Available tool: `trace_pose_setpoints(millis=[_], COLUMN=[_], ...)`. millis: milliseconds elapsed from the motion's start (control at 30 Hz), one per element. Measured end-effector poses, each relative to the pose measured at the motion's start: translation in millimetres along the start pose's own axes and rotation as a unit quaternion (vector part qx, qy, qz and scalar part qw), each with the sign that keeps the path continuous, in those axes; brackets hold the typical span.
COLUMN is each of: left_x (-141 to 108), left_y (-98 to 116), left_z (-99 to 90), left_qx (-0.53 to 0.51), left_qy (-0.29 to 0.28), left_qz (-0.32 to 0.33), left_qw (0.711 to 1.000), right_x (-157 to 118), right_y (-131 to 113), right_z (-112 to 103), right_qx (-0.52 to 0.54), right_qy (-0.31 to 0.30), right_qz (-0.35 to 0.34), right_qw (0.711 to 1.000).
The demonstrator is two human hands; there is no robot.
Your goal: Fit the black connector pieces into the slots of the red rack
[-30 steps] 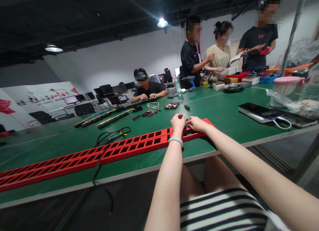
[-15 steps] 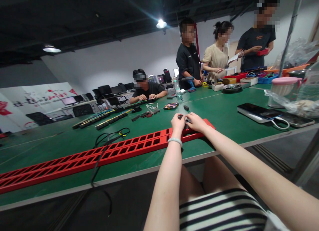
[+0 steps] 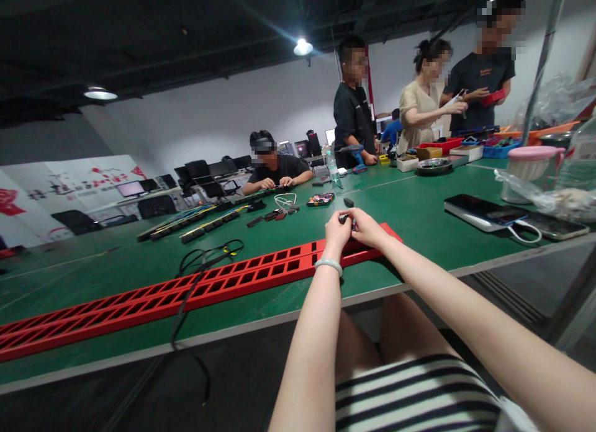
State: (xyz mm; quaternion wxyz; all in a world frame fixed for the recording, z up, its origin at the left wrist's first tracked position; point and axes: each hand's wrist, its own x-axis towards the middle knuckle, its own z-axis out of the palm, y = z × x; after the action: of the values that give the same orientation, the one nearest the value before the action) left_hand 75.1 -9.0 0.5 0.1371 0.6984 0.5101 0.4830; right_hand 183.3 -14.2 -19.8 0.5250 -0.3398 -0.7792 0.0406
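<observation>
My left hand and my right hand meet above the right end of a long red slotted frame. Between their fingertips is a small black part, mostly covered, so its kind cannot be made out. Fingers of both hands are closed around it. Just beyond them, a small black block lies on the green table. The red frame runs along the near table edge to the left, with two rows of rectangular openings.
A black strap crosses the frame and hangs off the edge. Farther back are a white cable, a small tray, wired black strips and a water bottle. Phones lie right. Several people work behind the table.
My fingertips have drawn closer together around the small black part, hiding more of it. Across the table, the person in beige has moved right and extended an arm.
</observation>
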Motion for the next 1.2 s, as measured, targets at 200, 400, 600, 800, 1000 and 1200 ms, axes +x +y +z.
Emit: trace_pose_setpoints(millis=[200,400,600,800,1000,1200], left_x=[6,10,13,13,15,16], left_y=[-13,-15,-15,-23,-27,-28], left_z=[3.9,8.5,8.3,10.4,11.6,9.0], left_qx=[-0.006,-0.034,-0.041,-0.035,-0.057,-0.045], left_qy=[-0.013,-0.001,-0.002,-0.021,-0.031,0.009], left_qz=[0.016,-0.006,-0.029,0.001,-0.001,-0.021], left_qw=[1.000,0.999,0.999,0.999,0.998,0.999], right_x=[1,3,3,2,3,4], right_y=[2,-7,-8,0,2,8], right_z=[1,-3,-5,-3,-7,-9], right_qx=[-0.013,-0.027,-0.022,-0.041,-0.073,-0.112], right_qy=[-0.001,-0.023,-0.024,-0.013,-0.019,0.007], right_qz=[0.039,0.083,0.073,0.062,0.110,0.138], right_qw=[0.999,0.996,0.997,0.997,0.991,0.984])
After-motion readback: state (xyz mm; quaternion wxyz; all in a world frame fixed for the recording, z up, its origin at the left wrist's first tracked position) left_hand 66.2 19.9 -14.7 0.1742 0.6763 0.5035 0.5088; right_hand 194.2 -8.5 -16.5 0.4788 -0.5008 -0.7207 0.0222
